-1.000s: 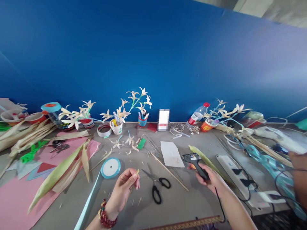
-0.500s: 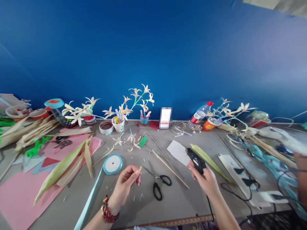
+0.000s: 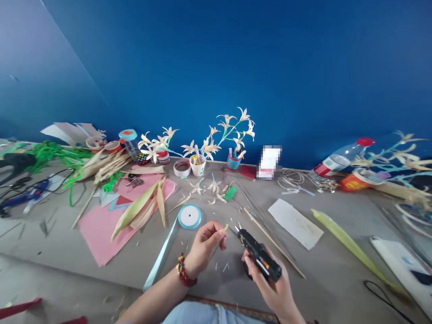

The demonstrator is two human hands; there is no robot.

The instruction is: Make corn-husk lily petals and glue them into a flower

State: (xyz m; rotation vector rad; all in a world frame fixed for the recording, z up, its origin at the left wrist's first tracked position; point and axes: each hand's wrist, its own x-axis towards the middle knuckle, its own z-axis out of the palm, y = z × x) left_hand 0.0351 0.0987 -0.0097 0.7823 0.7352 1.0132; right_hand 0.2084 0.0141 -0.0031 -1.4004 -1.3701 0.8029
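Note:
My left hand, with a beaded bracelet on the wrist, pinches a thin stem with a small yellowish tip. My right hand is wrapped round a black glue gun, its nozzle pointing up and left, close to the yellowish tip but apart from it. Behind my left hand lies a roll of light blue ribbon, its loose end trailing toward the front edge. Pale petal flowers rest on the table beyond. The scissors are mostly hidden behind the glue gun and my right hand.
Husks lie on pink paper at the left. Cups with flower sprays, a tape roll and a bottle stand along the wall. White paper, a green husk and a power strip are at the right.
The view has turned left. My right hand has brought the glue gun closer to my left hand, over the scissors, and its nozzle has come near the yellowish tip.

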